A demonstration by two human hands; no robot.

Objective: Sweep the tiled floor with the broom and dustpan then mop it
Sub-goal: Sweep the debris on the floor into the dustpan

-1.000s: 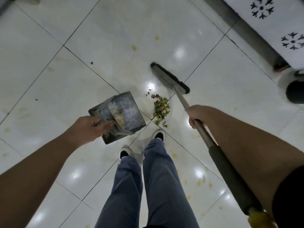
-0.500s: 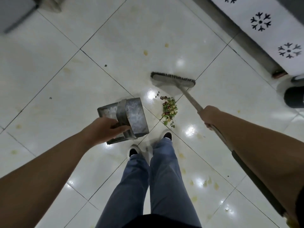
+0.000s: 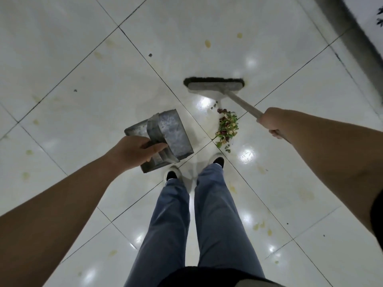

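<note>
My left hand [image 3: 134, 151] grips the handle of a grey metal dustpan [image 3: 172, 133], held just above the floor left of my feet. My right hand [image 3: 271, 121] is closed around the grey handle of the broom [image 3: 215, 85]. The broom's head lies flat on the white tiled floor [image 3: 83, 79], beyond a small pile of green and red scraps [image 3: 227, 128]. That pile sits between the broom head and my right shoe, to the right of the dustpan.
My two legs in blue trousers [image 3: 196, 214] and white shoes stand below the pile. Yellowish stains [image 3: 207, 43] and small dark specks [image 3: 150, 55] dot the tiles. A dark base strip of furniture [image 3: 339, 27] runs along the top right corner.
The broom head has swung from a slant to lie level across the view, beyond the pile. The dustpan has tilted and shifted slightly, and the view has moved closer.
</note>
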